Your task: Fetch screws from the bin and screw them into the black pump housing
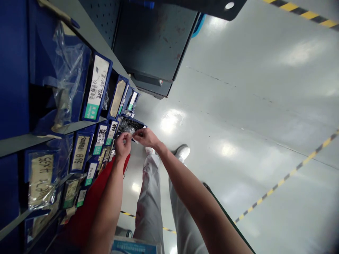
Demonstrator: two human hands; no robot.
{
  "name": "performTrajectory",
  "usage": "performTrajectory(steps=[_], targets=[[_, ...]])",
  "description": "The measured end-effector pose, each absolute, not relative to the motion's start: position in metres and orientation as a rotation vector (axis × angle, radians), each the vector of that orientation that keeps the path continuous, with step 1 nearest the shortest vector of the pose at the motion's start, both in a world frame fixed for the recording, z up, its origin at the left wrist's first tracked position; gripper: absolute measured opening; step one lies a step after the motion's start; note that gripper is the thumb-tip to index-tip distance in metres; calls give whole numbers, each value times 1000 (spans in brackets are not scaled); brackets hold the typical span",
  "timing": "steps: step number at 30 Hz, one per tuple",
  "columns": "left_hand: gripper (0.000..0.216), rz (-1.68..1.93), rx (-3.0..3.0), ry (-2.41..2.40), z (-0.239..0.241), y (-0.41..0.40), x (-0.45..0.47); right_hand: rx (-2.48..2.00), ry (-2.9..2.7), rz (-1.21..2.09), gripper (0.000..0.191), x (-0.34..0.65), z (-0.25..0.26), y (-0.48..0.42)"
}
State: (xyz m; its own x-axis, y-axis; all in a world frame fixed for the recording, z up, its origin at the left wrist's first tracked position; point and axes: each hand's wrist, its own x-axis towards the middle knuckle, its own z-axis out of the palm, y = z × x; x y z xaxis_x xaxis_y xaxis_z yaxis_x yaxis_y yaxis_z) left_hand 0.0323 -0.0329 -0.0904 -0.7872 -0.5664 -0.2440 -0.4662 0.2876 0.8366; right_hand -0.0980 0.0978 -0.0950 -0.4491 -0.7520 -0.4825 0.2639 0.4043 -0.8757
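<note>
My left hand (123, 144) and my right hand (145, 137) are close together at the front of a pulled-out blue bin (144, 125). Small dark pieces, which look like screws (134, 122), lie in the bin. Between my hands is a clear plastic bag (129, 130), partly over the dark pieces. The fingers of my right hand pinch the bag's edge. My left fingers are closed at its other side, and seem to pinch it too. What the bag holds is too small to tell.
Labelled blue bins (97, 86) fill the rack on the left, some with plastic bags (67, 70) hanging out. A dark grey cabinet (156, 38) stands ahead. Yellow-black tape (288, 177) marks the shiny floor (238, 116). Red cloth (97, 194) is beside my left arm.
</note>
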Motion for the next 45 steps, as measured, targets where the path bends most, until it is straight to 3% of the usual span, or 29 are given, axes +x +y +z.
performTrajectory(steps=[6,16,22,27,33,41,45], targets=[[33,-1835,1207,-2299,-87,-35,35,-272,1627,-1277,22,-92,-105,98],[30,-1677,1154,-2546,-76,-31,35,-114,1618,-1284,23,-85,-96,97],[22,-1502,1129,-2581,-65,-24,29,-289,1677,-1299,26,-90,-94,97],[21,-1526,1134,-2576,-62,-26,33,-495,1785,-1230,17,-94,-88,94],[23,-1488,1190,-2534,-68,-24,31,-805,2116,-909,14,-81,-76,90],[13,-1272,1322,-2409,-68,-21,27,-527,2291,-693,23,-90,-76,91],[15,-1389,1312,-2361,-75,-22,32,-736,2288,-747,22,-105,-68,95]])
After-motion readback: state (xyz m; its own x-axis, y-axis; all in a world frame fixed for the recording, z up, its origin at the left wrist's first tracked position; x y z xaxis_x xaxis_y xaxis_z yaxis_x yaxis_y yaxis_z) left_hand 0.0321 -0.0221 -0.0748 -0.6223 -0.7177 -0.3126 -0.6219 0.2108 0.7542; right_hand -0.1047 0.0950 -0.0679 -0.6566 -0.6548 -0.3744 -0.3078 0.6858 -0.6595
